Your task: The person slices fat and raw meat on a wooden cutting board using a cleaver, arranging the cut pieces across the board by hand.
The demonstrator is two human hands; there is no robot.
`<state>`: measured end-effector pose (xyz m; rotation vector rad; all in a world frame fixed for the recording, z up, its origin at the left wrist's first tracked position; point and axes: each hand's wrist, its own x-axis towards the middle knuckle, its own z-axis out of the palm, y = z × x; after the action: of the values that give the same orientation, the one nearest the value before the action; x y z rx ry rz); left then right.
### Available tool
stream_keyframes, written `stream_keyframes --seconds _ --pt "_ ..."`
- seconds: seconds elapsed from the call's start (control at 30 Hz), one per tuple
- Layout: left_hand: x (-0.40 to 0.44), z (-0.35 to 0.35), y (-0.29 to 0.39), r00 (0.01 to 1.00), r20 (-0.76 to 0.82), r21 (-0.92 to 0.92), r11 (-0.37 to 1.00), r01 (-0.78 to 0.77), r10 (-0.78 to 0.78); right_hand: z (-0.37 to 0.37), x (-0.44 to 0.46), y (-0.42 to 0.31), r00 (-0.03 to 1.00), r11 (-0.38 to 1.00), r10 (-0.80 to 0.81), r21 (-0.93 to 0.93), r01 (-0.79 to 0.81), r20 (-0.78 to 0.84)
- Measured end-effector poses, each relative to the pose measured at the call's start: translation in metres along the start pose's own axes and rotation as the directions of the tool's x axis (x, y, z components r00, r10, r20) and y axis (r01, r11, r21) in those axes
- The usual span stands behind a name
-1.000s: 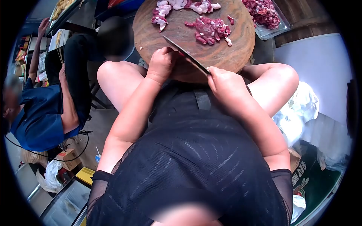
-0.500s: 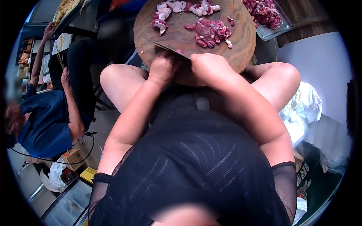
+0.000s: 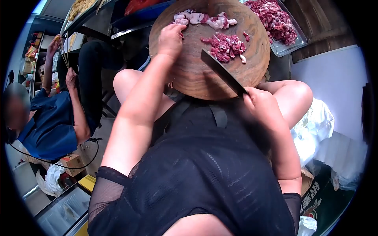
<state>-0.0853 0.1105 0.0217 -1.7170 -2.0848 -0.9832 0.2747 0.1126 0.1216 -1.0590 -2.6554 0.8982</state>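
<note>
My right hand (image 3: 258,101) grips the handle of a cleaver (image 3: 223,72), whose dark blade slants up and left over the round wooden chopping block (image 3: 181,74). At the block's left side my left hand (image 3: 171,40) has its fingers closed on a piece of raw meat, mostly covered by the hand. Just beyond those fingers lies a curved row of pale-and-red meat strips (image 3: 204,19). A small heap of chopped red meat (image 3: 226,47) sits between the blade and that row.
A clear plastic tray (image 3: 301,41) piled with cut meat (image 3: 273,21) stands right of the block. To the left, another person (image 3: 51,122) in a dark blue shirt holds thin sticks (image 3: 64,55). A blue tray (image 3: 138,15) is at the back, a white plastic bag (image 3: 315,126) at right.
My left hand has moved up and away from the blade to the meat at the block's left. The cleaver and my right hand have shifted right and towards my body.
</note>
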Motion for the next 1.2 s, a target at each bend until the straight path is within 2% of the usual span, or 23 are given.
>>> stream_keyframes --seconds 0.07,0.13,0.2,0.27,0.33,0.37,0.4,0.43,0.47,0.53,0.57,0.63,0.67,0.73,0.8,0.87,0.9,0.93,1.0,1.03,1.1,1.13,1.2 --pt "0.01 -0.015 -0.012 0.951 0.255 0.133 0.981 0.144 -0.174 0.0 0.001 -0.001 0.996 0.996 0.003 -0.084 0.005 0.093" --pt "0.012 -0.024 -0.016 0.943 0.269 0.143 0.976 0.163 -0.197 0.0 0.007 0.001 0.994 0.995 0.021 -0.101 -0.011 0.103" --pt "0.009 -0.035 -0.013 0.852 0.413 0.211 0.943 0.256 -0.323 0.002 0.011 0.001 0.996 0.987 0.057 -0.147 -0.066 -0.063" --pt "0.0 -0.041 -0.017 0.821 0.434 0.207 0.928 0.31 -0.371 0.001 0.016 0.003 0.991 0.979 0.11 -0.167 -0.12 -0.07" --pt "-0.006 -0.047 -0.019 0.799 0.462 -0.019 0.897 0.442 -0.385 0.005 0.02 0.016 0.991 0.981 0.13 -0.144 -0.133 -0.025" --pt "-0.009 -0.048 -0.02 0.798 0.462 -0.016 0.896 0.443 -0.386 0.008 0.02 0.02 0.993 0.984 0.12 -0.132 -0.122 -0.023" --pt "-0.01 -0.052 -0.018 0.769 0.495 -0.352 0.715 0.604 -0.406 0.009 0.021 0.021 0.993 0.984 0.12 -0.13 -0.121 -0.02" --pt "-0.012 -0.055 -0.015 0.741 0.533 -0.621 0.406 0.67 -0.408 0.01 0.02 0.021 0.993 0.985 0.118 -0.124 -0.12 -0.025" --pt "-0.011 -0.057 -0.013 0.775 0.481 -0.637 0.444 0.63 -0.41 0.01 0.02 0.021 0.993 0.986 0.115 -0.121 -0.118 -0.031" --pt "-0.007 -0.066 -0.001 0.716 0.543 -0.686 0.262 0.679 -0.438 0.009 0.019 0.018 0.994 0.987 0.106 -0.12 -0.109 -0.03" --pt "-0.004 -0.071 0.009 0.718 0.542 -0.687 0.261 0.678 -0.437 0.008 0.019 0.016 0.994 0.988 0.1 -0.119 -0.103 -0.032" --pt "0.0 -0.082 0.036 0.619 0.633 -0.665 0.083 0.742 -0.465 0.007 0.019 0.016 0.995 0.989 0.097 -0.109 -0.099 -0.03" --pt "-0.002 -0.082 0.048 0.619 0.636 -0.665 0.081 0.743 -0.46 0.006 0.019 0.017 0.995 0.991 0.094 -0.097 -0.096 -0.026" --pt "-0.007 -0.078 0.065 0.603 0.716 -0.647 -0.009 0.763 -0.352 0.006 0.019 0.017 0.995 0.989 0.1 -0.104 -0.102 -0.025" --pt "-0.023 -0.064 0.068 0.55 0.811 -0.564 -0.015 0.826 -0.199 0.007 0.019 0.018 0.994 0.988 0.107 -0.114 -0.109 -0.02" --pt "-0.05 -0.033 0.067 0.472 0.832 -0.401 0.27 0.875 -0.293 0.008 0.019 0.018 0.994 0.986 0.107 -0.128 -0.107 -0.011" --pt "-0.057 -0.026 0.074 0.505 0.783 -0.299 0.492 0.817 -0.364 0.007 0.017 0.019 0.994 0.985 0.109 -0.133 -0.109 -0.01" --pt "-0.063 -0.024 0.076 0.544 0.739 -0.317 0.506 0.802 -0.398 0.007 0.017 0.019 0.996 0.99 0.09 -0.104 -0.092 -0.028" --pt "-0.067 -0.024 0.077 0.56 0.707 -0.301 0.534 0.79 -0.431 0.01 0.015 0.02 0.996 0.994 0.074 -0.075 -0.077 -0.048" --pt "-0.068 -0.026 0.077 0.559 0.706 -0.302 0.529 0.793 -0.435 0.013 0.011 0.021 0.996 0.997 0.073 -0.002 -0.073 -0.056" --pt "-0.068 -0.03 0.072 0.497 0.723 -0.312 0.414 0.855 -0.48 0.019 0.007 0.016 0.995 0.988 0.074 0.141 -0.064 -0.066" --pt "-0.069 -0.031 0.069 0.495 0.724 -0.311 0.413 0.856 -0.481 0.022 0.008 0.014 0.995 0.988 0.074 0.141 -0.065 -0.064" --pt "-0.073 -0.031 0.062 0.525 0.701 -0.333 0.43 0.839 -0.482 0.028 0.012 0.009 0.991 0.945 0.116 0.302 -0.129 0.059"
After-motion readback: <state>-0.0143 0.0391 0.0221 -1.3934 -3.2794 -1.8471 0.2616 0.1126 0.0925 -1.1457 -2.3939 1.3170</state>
